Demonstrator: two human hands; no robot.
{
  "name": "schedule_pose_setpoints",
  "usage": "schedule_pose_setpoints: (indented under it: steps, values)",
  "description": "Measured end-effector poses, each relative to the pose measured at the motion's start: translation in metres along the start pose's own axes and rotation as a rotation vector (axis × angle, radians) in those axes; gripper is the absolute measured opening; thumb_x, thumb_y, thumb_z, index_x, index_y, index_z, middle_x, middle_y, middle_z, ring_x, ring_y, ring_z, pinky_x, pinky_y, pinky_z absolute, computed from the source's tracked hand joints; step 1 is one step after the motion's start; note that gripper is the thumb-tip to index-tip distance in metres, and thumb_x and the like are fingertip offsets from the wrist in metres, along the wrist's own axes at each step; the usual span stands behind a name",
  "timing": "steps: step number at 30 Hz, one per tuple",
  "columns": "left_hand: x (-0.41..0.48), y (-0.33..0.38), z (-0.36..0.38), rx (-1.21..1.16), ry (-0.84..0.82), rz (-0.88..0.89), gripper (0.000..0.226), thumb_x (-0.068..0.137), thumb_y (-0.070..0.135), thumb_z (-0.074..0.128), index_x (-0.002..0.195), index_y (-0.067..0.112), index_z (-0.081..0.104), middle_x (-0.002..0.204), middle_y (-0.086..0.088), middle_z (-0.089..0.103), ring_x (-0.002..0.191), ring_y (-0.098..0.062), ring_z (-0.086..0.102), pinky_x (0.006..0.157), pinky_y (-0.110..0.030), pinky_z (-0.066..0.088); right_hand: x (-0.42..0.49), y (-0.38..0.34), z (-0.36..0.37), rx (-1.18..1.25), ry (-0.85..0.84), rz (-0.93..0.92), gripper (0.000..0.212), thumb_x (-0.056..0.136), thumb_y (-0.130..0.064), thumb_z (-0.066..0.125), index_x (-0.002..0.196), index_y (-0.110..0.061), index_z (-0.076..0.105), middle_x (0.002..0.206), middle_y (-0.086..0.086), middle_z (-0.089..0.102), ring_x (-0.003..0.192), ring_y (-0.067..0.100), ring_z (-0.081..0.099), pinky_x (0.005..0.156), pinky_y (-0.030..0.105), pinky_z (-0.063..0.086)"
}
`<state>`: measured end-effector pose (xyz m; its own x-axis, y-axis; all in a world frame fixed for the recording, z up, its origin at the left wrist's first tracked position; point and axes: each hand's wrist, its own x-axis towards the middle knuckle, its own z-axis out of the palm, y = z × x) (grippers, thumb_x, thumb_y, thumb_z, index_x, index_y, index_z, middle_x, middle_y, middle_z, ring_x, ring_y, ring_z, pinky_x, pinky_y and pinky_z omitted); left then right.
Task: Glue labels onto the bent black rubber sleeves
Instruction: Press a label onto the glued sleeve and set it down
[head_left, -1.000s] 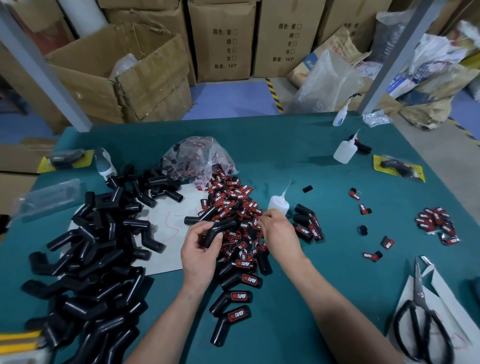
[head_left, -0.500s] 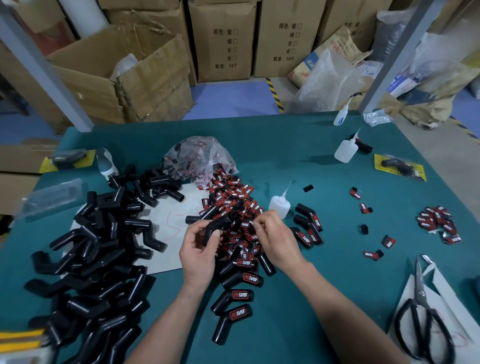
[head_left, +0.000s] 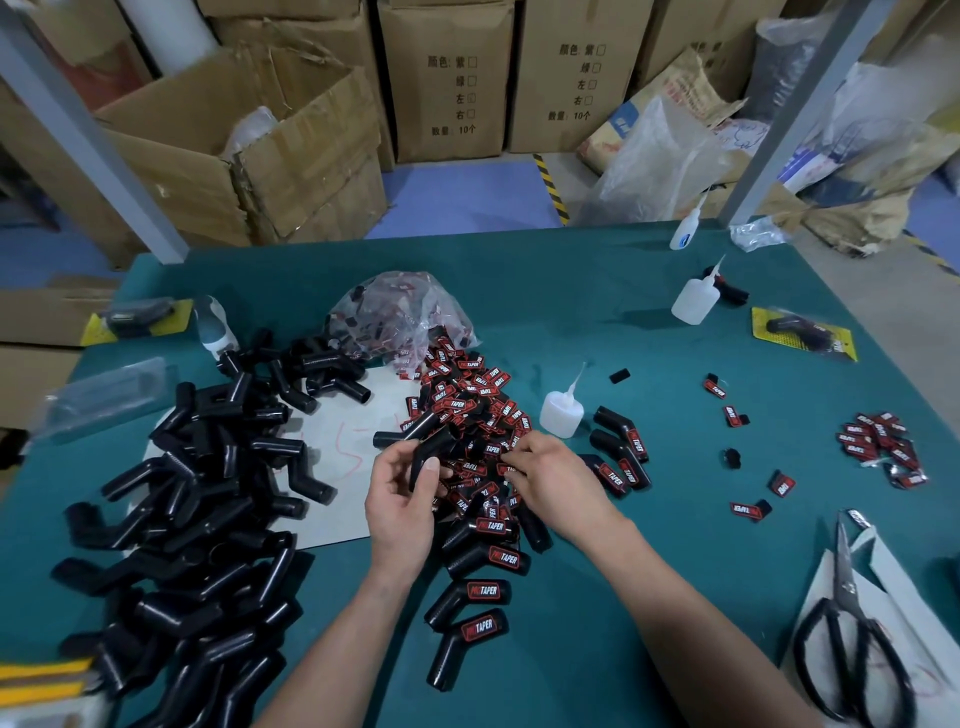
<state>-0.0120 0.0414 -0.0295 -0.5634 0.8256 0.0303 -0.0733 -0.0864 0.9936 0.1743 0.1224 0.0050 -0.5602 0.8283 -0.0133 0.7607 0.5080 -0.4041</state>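
My left hand (head_left: 402, 499) grips a bent black rubber sleeve (head_left: 431, 453) above the heap of red-and-black labels (head_left: 470, 410) in the middle of the green table. My right hand (head_left: 553, 480) rests on the near part of that heap with its fingertips curled among the labels; whether it pinches one is hidden. A small white glue bottle (head_left: 561, 413) stands just beyond my right hand. A big pile of unlabelled sleeves (head_left: 187, 499) lies to the left. Several labelled sleeves (head_left: 480, 590) lie in front of me, and more labelled ones (head_left: 623, 454) to the right.
A plastic bag of labels (head_left: 400, 317) sits behind the heap. Two more glue bottles (head_left: 693, 301) stand far right, near a packaged sleeve (head_left: 802, 335). Loose labels (head_left: 880, 447) are scattered at right. Black scissors (head_left: 852, 634) lie at the near right. Cardboard boxes (head_left: 249, 150) stand beyond the table.
My right hand has slid a little toward me over the label heap. My left hand keeps hold of the same sleeve, almost still.
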Motion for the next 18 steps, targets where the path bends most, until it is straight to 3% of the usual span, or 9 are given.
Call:
schedule_pose_setpoints:
  steps: [7,11,13,18]
  values:
    - [0.000,0.000,0.000,0.013,0.003,-0.002,0.025,0.087,0.042,0.072,0.111,0.044,0.065,0.095,-0.005,0.075,0.080,-0.018,0.069,0.072,-0.028,0.059,0.002,0.002,0.000,0.045,0.045,0.028,0.020,0.099,-0.029,0.064,0.105,-0.014,0.076,0.107,0.000,0.063,0.102,0.019,0.054,0.085,0.036,0.051]
    - [0.000,-0.001,0.001,0.027,-0.007,-0.009,0.026,0.086,0.044,0.073,0.111,0.042,0.065,0.096,-0.002,0.075,0.084,-0.019,0.071,0.074,-0.029,0.059,0.000,0.007,-0.002,0.013,0.026,-0.118,0.012,0.097,-0.022,0.065,0.096,-0.012,0.072,0.101,0.000,0.060,0.099,0.019,0.051,0.077,0.040,0.054]
    - [-0.001,-0.002,0.000,0.034,-0.012,-0.014,0.027,0.085,0.045,0.074,0.111,0.041,0.067,0.099,-0.003,0.076,0.089,-0.021,0.072,0.080,-0.033,0.060,-0.001,0.009,-0.003,0.024,0.018,-0.186,0.010,0.095,-0.019,0.065,0.098,-0.013,0.073,0.099,0.001,0.061,0.097,0.020,0.053,0.076,0.042,0.054]
    - [-0.002,-0.001,0.002,0.035,-0.026,0.015,0.027,0.085,0.036,0.076,0.112,0.037,0.071,0.116,0.002,0.075,0.105,-0.024,0.072,0.095,-0.036,0.058,-0.001,0.005,-0.010,0.147,-0.021,-0.255,0.020,0.102,-0.019,0.059,0.115,-0.012,0.073,0.106,0.004,0.063,0.100,0.022,0.057,0.091,0.036,0.049]
